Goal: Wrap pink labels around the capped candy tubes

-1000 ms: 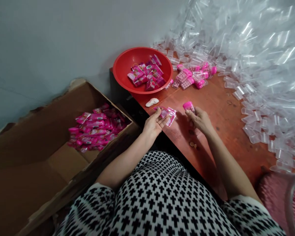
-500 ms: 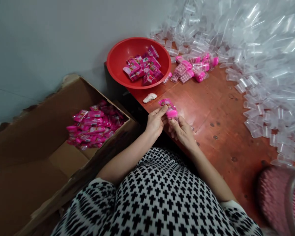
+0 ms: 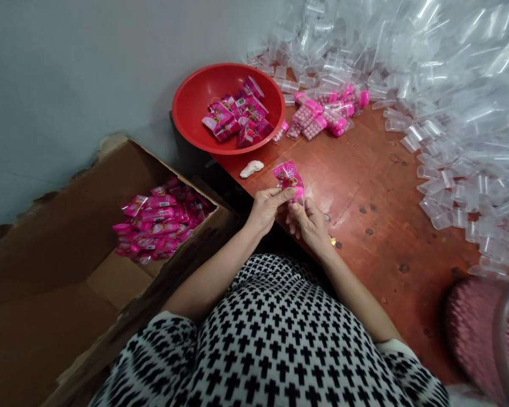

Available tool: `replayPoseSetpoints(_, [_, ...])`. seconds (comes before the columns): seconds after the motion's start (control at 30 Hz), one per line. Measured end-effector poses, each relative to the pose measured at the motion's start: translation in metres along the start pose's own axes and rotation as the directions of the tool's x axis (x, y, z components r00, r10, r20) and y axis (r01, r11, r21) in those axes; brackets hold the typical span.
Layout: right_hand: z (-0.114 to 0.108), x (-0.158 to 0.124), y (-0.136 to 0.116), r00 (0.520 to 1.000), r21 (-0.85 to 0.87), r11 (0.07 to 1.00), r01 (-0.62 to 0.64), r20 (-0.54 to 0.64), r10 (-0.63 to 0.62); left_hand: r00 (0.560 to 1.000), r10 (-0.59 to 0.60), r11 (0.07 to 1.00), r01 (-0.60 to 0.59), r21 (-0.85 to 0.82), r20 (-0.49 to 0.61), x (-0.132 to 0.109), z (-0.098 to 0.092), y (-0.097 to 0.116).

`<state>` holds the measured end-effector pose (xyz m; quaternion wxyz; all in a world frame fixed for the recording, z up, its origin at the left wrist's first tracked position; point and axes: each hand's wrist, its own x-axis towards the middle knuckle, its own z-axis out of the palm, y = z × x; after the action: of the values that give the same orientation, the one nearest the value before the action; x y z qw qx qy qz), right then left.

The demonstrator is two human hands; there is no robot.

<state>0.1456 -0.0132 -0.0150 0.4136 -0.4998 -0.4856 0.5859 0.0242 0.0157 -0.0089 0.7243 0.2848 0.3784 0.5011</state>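
Note:
Between my hands, over the near edge of the table, is a small clear candy container with a pink cap. A printed pink wrapper sleeve sits at its capped end and reaches up beyond it. My left hand pinches the sleeve and cap with thumb and fingers. Closed round the container's lower part is my right hand, its thumb lying along the side. My fingers hide most of the container's body.
A red bowl of folded pink wrappers stands at the table's left corner, near a white lump. Behind lie filled pink-capped containers and piled clear tubes. Left is a cardboard box with wrapped packs; right, a candy tub.
The wrapper sleeve now stands more upright and spread above the cap. My left thumb has moved down onto the cap. The whole view has shifted slightly.

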Motion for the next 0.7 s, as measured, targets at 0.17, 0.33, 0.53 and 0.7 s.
replayPoseSetpoints(0.17, [0.000, -0.003, 0.001, 0.999, 0.067, 0.997, -0.032, 0.011, 0.031, 0.999, 0.019, 0.997, -0.016, 0.080, -0.042, -0.002, -0.002, 0.000])
replayPoseSetpoints(0.33, [0.002, -0.005, 0.001, 1.000, 0.021, 1.000, -0.013, -0.026, 0.014, 0.992, 0.045, 0.992, -0.031, 0.119, -0.120, -0.006, 0.000, -0.008])
replayPoseSetpoints(0.53, [-0.001, -0.007, 0.006, 0.989, 0.160, 0.979, -0.126, 0.097, 0.111, 0.996, 0.026, 0.968, -0.005, 0.251, -0.080, -0.012, -0.006, -0.014])
replayPoseSetpoints(0.7, [-0.039, 0.012, -0.017, 0.987, -0.250, 0.965, 0.083, -0.111, -0.114, 1.000, -0.004, 0.950, -0.001, 0.312, 0.014, -0.018, -0.009, -0.004])
